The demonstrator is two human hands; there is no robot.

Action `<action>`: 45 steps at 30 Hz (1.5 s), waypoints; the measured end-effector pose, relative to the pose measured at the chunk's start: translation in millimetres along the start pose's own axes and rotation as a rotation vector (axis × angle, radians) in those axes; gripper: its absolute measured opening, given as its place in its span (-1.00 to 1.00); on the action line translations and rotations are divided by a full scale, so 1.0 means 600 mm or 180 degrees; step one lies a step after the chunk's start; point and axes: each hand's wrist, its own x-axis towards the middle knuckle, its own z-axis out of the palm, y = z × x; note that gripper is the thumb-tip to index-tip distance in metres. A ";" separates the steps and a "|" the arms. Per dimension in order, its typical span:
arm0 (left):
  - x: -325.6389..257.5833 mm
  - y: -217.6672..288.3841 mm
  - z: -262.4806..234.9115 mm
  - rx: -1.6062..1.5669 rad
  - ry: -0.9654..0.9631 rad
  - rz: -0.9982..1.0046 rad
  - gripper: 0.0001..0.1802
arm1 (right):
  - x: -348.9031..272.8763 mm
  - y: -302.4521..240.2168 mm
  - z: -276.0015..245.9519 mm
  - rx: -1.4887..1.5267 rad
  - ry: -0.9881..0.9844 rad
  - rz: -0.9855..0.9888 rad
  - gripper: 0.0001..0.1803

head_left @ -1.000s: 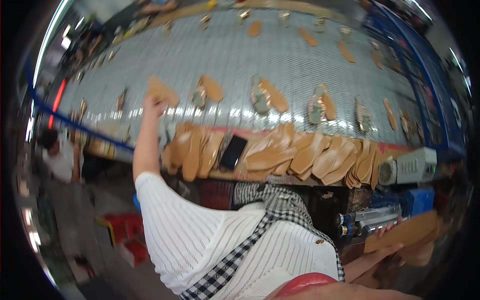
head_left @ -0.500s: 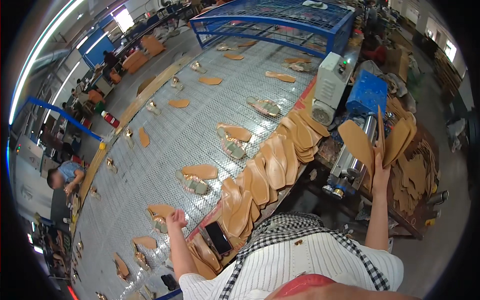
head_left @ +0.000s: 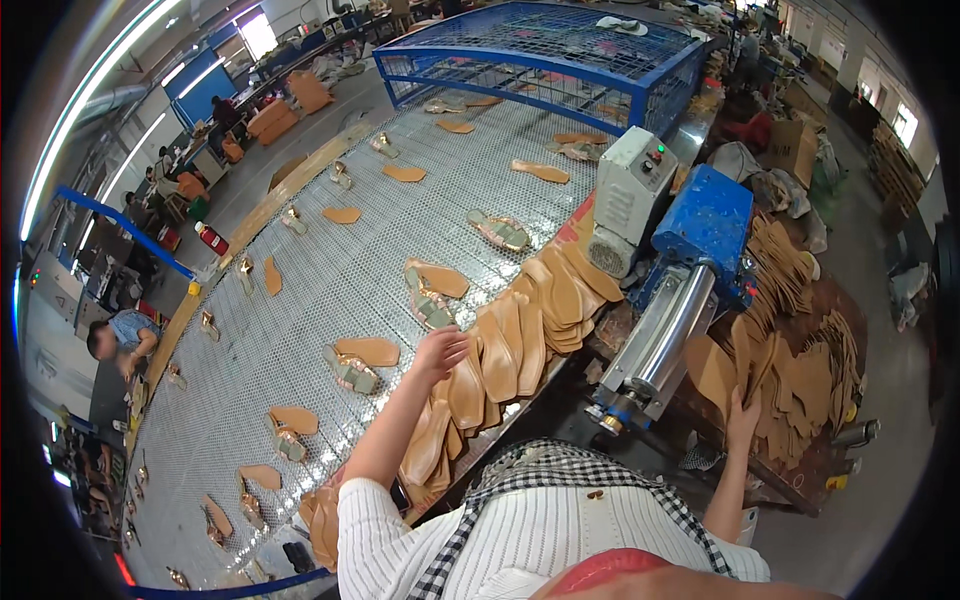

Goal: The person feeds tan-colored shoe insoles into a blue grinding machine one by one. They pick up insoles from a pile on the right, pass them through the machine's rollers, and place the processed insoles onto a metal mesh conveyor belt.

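1. Two hands worked apart: the left hand [head_left: 441, 350] hovered, fingers loosely curled and holding nothing, over the overlapped row of tan insoles [head_left: 510, 345] at the mesh conveyor [head_left: 330, 280] edge.
2. The right hand [head_left: 742, 412] gripped upright tan sole pieces [head_left: 735, 365] beside the blue roller machine [head_left: 690, 270].

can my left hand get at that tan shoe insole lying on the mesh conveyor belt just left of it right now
Probably yes. The left hand hovers open above the metal mesh conveyor belt, and the flat tan shoe insole lies beside it with nothing between them.

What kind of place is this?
Probably a shoe factory: tan insoles lie stacked beside a wide mesh conveyor belt carrying soles and sandals, next to a blue roller machine.
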 end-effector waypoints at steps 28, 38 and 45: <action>0.063 0.164 0.289 0.5573 -0.0429 0.7303 -0.55 | 0.054 -0.050 0.074 0.2755 -0.1008 0.0418 -0.06; 0.114 -0.055 0.029 0.0973 -0.0574 0.0996 -0.35 | -0.023 -0.114 0.069 0.2604 -0.0328 0.0473 -0.30; 0.077 -0.103 0.015 0.0691 -0.0186 -0.1077 -0.23 | -0.027 -0.045 0.019 0.2063 -0.0274 0.1069 -0.49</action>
